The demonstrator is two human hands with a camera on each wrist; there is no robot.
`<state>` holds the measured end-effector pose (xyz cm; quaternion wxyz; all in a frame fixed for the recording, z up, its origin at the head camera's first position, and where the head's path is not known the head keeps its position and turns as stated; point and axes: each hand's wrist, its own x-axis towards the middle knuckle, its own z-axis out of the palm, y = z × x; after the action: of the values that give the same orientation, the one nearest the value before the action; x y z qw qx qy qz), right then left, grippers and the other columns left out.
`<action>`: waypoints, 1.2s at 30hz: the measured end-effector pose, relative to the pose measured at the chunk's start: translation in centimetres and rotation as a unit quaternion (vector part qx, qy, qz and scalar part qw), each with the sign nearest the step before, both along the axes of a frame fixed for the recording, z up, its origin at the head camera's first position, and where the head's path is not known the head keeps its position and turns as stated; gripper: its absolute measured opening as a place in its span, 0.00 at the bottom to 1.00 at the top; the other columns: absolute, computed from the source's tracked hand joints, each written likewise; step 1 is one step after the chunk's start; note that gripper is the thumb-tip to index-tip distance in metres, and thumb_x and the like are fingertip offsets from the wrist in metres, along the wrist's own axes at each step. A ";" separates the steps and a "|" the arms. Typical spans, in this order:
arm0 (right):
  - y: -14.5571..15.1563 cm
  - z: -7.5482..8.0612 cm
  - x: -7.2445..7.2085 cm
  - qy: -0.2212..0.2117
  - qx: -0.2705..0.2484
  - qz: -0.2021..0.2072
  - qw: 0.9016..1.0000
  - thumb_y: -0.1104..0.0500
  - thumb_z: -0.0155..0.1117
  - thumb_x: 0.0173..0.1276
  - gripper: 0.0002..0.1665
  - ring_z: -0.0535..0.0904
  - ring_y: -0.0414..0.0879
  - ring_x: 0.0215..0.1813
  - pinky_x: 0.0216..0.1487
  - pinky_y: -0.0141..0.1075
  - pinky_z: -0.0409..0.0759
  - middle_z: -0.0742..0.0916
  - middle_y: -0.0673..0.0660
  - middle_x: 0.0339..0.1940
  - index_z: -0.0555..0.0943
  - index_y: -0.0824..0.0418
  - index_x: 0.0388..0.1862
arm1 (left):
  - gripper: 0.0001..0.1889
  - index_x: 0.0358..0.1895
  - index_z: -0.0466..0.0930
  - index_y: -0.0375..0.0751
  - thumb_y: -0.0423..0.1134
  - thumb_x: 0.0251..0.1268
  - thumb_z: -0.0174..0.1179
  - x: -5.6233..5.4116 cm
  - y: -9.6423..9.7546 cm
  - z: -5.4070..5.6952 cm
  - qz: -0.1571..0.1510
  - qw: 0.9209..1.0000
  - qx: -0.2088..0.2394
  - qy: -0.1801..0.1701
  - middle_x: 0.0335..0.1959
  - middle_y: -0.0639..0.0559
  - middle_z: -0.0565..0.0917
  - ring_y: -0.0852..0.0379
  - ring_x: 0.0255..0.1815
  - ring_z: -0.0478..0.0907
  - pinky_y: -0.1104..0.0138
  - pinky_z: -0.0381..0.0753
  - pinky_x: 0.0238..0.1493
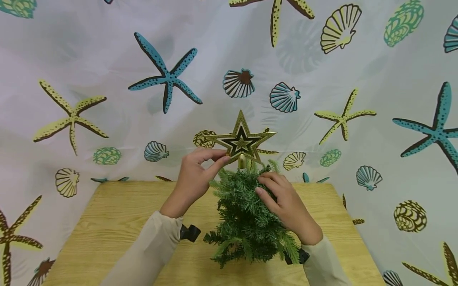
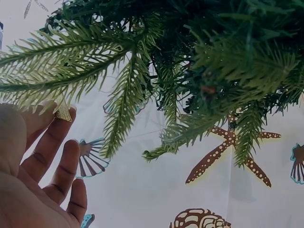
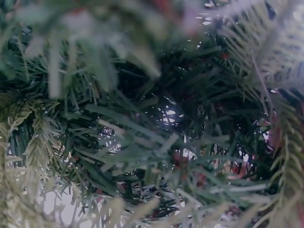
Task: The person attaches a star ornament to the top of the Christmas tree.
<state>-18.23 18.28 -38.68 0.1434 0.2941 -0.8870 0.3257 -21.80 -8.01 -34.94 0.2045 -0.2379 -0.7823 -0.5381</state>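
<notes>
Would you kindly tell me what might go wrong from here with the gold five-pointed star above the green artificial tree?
The gold five-pointed star could twist or slip, as the left hand pinches it by one lower point. The right hand touches the green artificial tree, so a push might tilt or shift it.

Tree (image 1: 247, 218) on table (image 1: 111, 214), star (image 1: 241, 143) above

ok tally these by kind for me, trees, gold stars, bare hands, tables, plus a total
Tree: 1
Gold star: 1
Bare hands: 2 (left hand, pinching the star; right hand, at the tree)
Table: 1
Total: 5
</notes>
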 end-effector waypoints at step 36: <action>0.3 -0.3 -0.2 0.026 -0.003 0.008 1.000 0.55 0.58 0.82 0.21 0.75 0.57 0.64 0.58 0.55 0.76 0.80 0.60 0.65 0.81 0.64 0.66 | 0.09 0.48 0.92 0.41 0.38 0.69 0.71 -0.4 2.2 -0.4 -0.044 0.998 -0.043 0.007 0.45 0.51 0.90 0.57 0.41 0.84 0.58 0.84 0.42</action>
<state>-18.41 18.55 -38.94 0.1646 0.3092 -0.8798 0.3214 -22.20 -5.76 -35.31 0.1754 -0.2844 -0.7922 -0.5107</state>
